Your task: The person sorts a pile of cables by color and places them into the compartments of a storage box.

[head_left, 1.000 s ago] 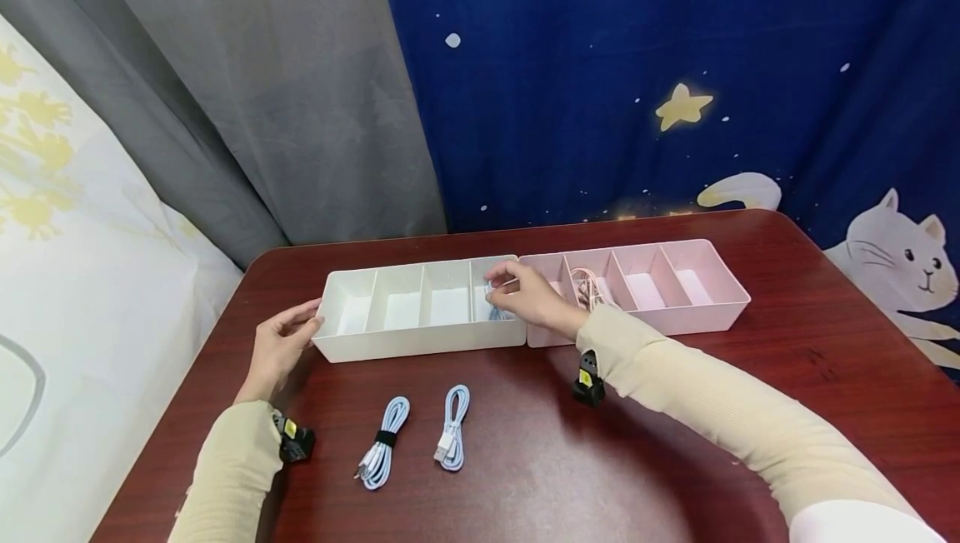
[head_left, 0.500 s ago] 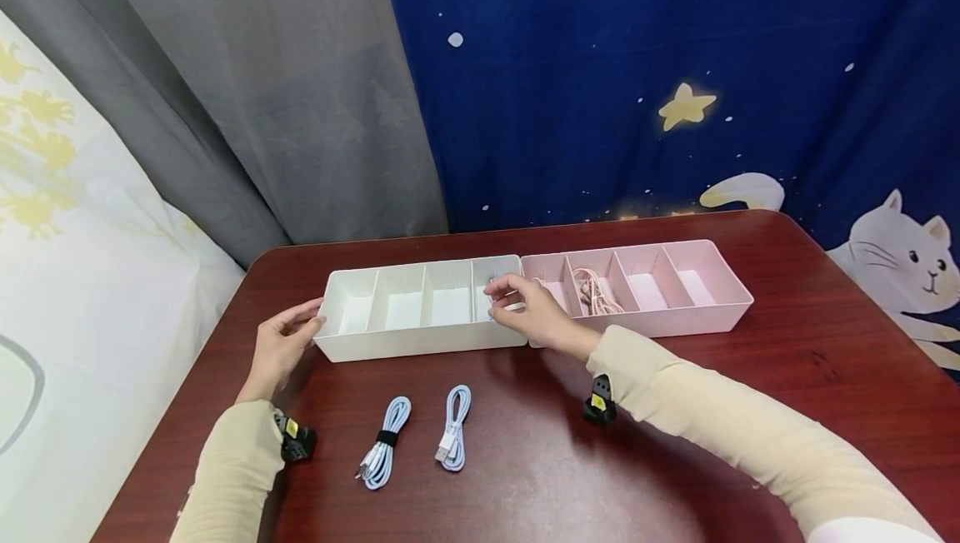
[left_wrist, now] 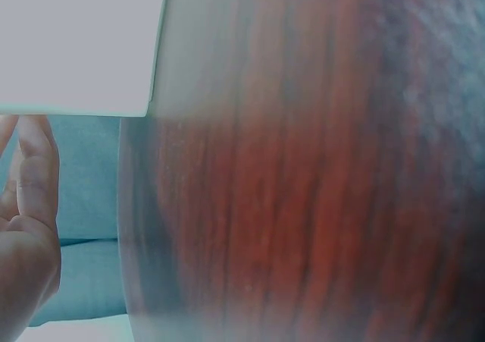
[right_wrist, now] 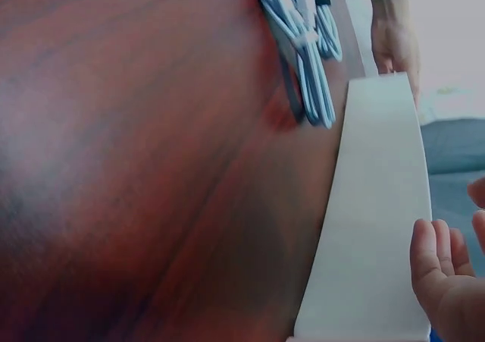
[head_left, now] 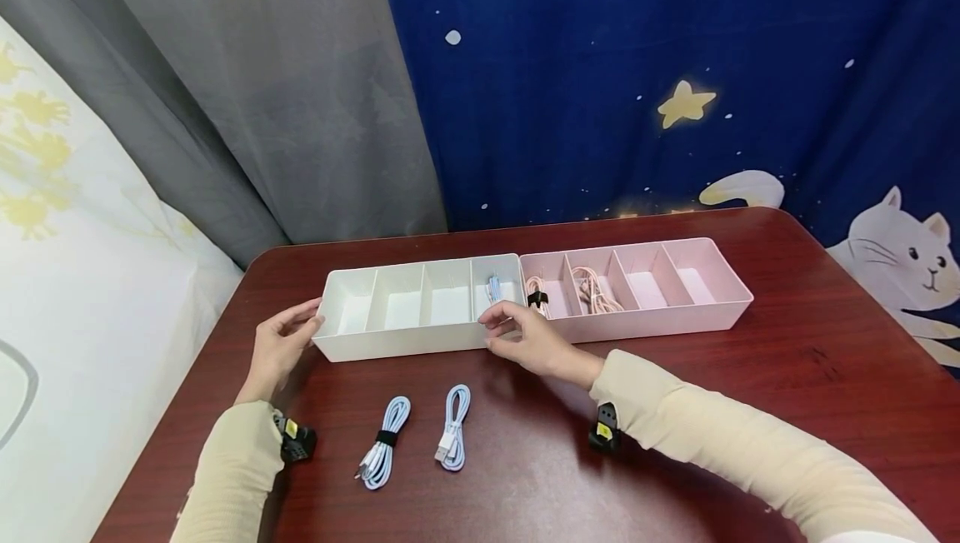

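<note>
My left hand (head_left: 281, 343) touches the left end of the white divided box (head_left: 397, 343) with extended fingers. In the left wrist view, fingers (left_wrist: 34, 171) reach up against the box's end. My right hand (head_left: 528, 343) holds nothing, its fingers loosely bent at the box's front wall near the right end. Behind it, a coiled light blue cable (head_left: 493, 289) lies in the rightmost white compartment. On the table in front lie a blue cable with a black strap (head_left: 386, 439) and another coiled blue cable (head_left: 455, 422).
A pink divided box (head_left: 652, 324) adjoins the white one on the right. Its two left compartments hold a pink cable with a black strap (head_left: 537, 300) and a loose pink cable (head_left: 595, 293). The dark red table (head_left: 637, 476) backs onto a blue curtain (head_left: 540, 93).
My right hand has let go of the blue cable in the rightmost white compartment and drawn back toward me, over the front wall. The left hand has stayed at the box's end.
</note>
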Action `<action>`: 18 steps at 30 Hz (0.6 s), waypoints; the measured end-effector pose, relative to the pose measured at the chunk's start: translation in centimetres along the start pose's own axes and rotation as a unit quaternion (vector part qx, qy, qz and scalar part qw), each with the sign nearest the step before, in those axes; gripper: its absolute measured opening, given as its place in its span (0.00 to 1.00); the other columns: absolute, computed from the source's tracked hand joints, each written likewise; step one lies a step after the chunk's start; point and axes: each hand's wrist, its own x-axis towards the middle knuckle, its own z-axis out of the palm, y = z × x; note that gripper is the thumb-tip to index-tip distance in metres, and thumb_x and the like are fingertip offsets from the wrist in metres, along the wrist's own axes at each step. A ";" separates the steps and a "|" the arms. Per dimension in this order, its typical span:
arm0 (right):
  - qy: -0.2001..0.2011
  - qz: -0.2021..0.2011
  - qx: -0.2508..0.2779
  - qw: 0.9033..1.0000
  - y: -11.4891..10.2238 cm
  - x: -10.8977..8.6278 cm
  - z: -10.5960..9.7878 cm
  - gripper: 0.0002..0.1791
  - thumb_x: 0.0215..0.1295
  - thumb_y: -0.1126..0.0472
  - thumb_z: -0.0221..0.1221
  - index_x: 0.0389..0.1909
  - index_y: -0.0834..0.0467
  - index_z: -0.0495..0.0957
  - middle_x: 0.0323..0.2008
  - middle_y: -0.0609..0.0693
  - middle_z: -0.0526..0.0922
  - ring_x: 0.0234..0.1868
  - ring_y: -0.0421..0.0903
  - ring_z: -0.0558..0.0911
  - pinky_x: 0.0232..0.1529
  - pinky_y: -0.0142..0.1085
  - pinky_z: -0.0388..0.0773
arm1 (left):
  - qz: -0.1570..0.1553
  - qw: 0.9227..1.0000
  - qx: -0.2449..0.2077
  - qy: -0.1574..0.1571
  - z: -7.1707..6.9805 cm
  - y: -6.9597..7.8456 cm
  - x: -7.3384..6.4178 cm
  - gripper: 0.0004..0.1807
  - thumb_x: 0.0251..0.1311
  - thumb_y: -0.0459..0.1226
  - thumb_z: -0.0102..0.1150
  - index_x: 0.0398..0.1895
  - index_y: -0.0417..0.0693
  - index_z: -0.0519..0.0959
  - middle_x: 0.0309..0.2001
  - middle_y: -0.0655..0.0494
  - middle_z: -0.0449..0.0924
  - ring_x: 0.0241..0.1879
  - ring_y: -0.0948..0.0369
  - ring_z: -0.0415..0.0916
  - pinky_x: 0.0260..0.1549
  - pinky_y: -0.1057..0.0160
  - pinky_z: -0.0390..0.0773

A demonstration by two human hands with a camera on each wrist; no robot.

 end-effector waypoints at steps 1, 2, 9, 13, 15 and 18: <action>-0.005 0.001 0.001 1.000 0.0 -0.1 0.2 0.14 0.55 0.71 0.55 0.44 0.71 0.69 0.42 0.66 0.72 0.40 0.54 0.76 0.43 0.37 0.73 | 0.000 1.000 0.000 0.000 0.0 0.0 0.0 0.24 0.56 0.43 0.56 0.55 0.43 0.72 0.35 0.74 0.73 0.34 0.72 0.71 0.29 0.74 0.74; -0.009 0.002 0.003 1.000 -0.1 -0.2 0.4 0.15 0.55 0.71 0.55 0.44 0.71 0.70 0.42 0.66 0.72 0.41 0.54 0.76 0.43 0.37 0.73 | 0.000 1.000 0.001 0.000 0.0 0.0 0.0 0.24 0.56 0.43 0.56 0.55 0.43 0.72 0.36 0.74 0.73 0.34 0.72 0.71 0.29 0.74 0.74; -0.026 -0.014 0.018 0.999 0.0 -0.8 1.5 0.15 0.54 0.73 0.56 0.43 0.72 0.69 0.42 0.67 0.73 0.41 0.59 0.76 0.41 0.33 0.74 | 0.003 1.000 0.001 0.000 0.0 0.1 -0.1 0.24 0.56 0.43 0.56 0.55 0.42 0.71 0.36 0.72 0.74 0.34 0.71 0.71 0.28 0.73 0.74; -0.037 -0.012 0.021 0.999 0.4 -1.3 2.0 0.15 0.55 0.73 0.55 0.43 0.73 0.68 0.41 0.68 0.72 0.40 0.56 0.77 0.39 0.32 0.74 | 0.002 1.000 -0.004 0.001 0.0 -0.1 0.0 0.24 0.56 0.43 0.56 0.55 0.42 0.72 0.35 0.74 0.73 0.33 0.71 0.71 0.28 0.74 0.74; -0.041 -0.008 0.022 0.999 0.5 -1.5 2.2 0.15 0.55 0.73 0.55 0.44 0.73 0.68 0.42 0.68 0.71 0.39 0.54 0.77 0.39 0.32 0.75 | 0.000 1.000 -0.006 0.004 0.0 -0.1 0.1 0.24 0.56 0.43 0.57 0.55 0.43 0.72 0.34 0.75 0.73 0.33 0.71 0.71 0.28 0.74 0.74; -0.047 0.000 0.027 0.999 0.6 -1.6 2.5 0.15 0.55 0.74 0.55 0.44 0.73 0.68 0.42 0.68 0.71 0.40 0.54 0.77 0.39 0.34 0.75 | -0.003 1.000 -0.006 0.005 0.0 0.0 0.1 0.24 0.56 0.43 0.57 0.55 0.43 0.72 0.34 0.75 0.73 0.33 0.71 0.71 0.28 0.74 0.74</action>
